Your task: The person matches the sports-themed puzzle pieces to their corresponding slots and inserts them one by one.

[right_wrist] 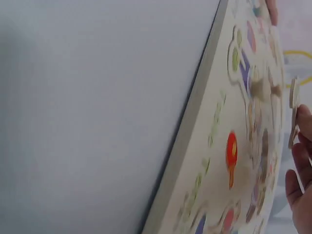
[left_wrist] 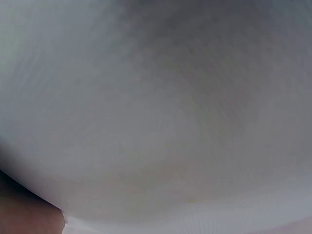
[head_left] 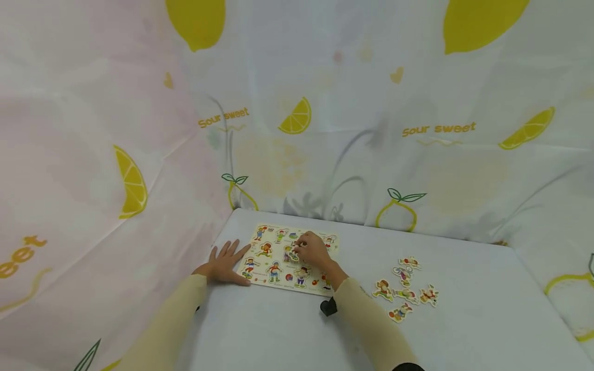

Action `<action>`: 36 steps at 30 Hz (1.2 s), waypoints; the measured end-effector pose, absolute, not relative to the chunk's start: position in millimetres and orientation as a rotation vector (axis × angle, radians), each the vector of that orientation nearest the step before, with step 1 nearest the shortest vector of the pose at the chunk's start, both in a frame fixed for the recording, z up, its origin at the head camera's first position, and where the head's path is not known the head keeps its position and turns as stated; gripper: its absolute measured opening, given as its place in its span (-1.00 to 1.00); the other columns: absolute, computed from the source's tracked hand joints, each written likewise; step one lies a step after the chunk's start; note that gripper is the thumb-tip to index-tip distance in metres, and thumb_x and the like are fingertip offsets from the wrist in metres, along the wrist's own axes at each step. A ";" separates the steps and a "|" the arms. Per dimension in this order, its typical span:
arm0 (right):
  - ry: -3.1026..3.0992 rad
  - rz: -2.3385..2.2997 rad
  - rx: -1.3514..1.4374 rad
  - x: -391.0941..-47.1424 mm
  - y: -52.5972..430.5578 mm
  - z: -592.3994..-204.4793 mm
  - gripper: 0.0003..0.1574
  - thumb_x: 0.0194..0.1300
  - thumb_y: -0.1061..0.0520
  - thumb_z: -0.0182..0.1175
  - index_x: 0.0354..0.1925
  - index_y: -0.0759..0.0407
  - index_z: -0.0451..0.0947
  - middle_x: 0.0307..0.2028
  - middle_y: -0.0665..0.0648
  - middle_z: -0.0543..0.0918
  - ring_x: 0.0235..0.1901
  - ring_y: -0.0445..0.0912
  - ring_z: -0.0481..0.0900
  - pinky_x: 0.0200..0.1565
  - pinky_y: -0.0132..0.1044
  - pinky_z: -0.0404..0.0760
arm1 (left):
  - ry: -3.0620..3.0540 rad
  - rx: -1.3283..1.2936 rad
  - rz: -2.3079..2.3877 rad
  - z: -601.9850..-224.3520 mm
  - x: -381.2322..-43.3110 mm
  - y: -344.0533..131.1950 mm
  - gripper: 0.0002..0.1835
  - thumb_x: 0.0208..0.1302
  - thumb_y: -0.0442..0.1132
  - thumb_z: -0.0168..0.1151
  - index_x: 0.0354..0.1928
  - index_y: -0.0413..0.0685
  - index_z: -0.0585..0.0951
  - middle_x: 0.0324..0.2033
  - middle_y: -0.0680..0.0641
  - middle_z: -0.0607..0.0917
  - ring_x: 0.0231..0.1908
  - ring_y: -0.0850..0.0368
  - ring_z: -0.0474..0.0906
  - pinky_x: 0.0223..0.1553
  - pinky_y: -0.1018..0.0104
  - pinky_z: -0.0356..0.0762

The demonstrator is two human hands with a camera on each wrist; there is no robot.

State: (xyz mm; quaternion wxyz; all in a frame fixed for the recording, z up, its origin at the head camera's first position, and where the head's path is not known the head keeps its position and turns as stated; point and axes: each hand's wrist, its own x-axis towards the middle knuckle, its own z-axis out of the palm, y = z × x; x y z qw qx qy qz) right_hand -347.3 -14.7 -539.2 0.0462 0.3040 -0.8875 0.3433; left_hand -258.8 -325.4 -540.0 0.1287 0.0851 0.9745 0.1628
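A cream puzzle board (head_left: pixel 277 248) printed with sporting children lies flat on the white table. My left hand (head_left: pixel 225 265) rests with fingers spread at the board's left edge. Over the middle of the board, my right hand (head_left: pixel 313 251) pinches a thin puzzle piece (right_wrist: pixel 294 112), which the right wrist view shows edge-on and raised above the surface. Its picture cannot be made out there. Several child figures stand in or on the board around that hand. The left wrist view is mostly blurred pale cloth, with a bit of skin (left_wrist: pixel 29 214) at the lower left.
Several loose puzzle pieces (head_left: pixel 406 294) lie in a cluster on the table to the right of the board. A lemon-printed cloth (head_left: pixel 297 170) hangs behind the table and along its left side.
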 end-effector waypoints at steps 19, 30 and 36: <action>-2.820 0.865 0.974 -308.2 -115.5 -537.0 -0.85 0.28 0.02 0.35 -0.23 0.03 0.77 -0.15 0.00 0.69 -0.15 -0.11 0.65 -0.12 -0.27 0.64 | 2.841 0.196 0.442 -556.4 -270.2 -327.4 0.39 -0.31 0.65 0.29 0.58 0.26 -0.04 0.57 -0.23 -0.23 0.54 -0.33 -0.38 0.38 -0.44 -0.47; -2.778 0.944 0.934 -299.6 -127.8 -544.0 -0.85 0.17 0.00 0.42 -0.28 -0.02 0.77 -0.18 -0.05 0.75 -0.16 -0.10 0.67 -0.09 -0.13 0.59 | 2.818 0.194 0.416 -553.4 -272.9 -324.9 0.38 -0.28 0.66 0.26 0.58 0.29 -0.07 0.58 -0.18 -0.26 0.54 -0.28 -0.42 0.38 -0.42 -0.50; -2.786 1.082 0.946 -295.8 -129.7 -544.0 -0.85 0.20 0.04 0.41 -0.25 0.04 0.76 -0.18 -0.01 0.75 -0.13 -0.06 0.66 -0.02 -0.05 0.55 | 2.819 0.168 0.393 -555.8 -273.4 -329.1 0.40 -0.31 0.67 0.26 0.58 0.30 -0.08 0.58 -0.19 -0.26 0.54 -0.29 -0.42 0.39 -0.42 -0.50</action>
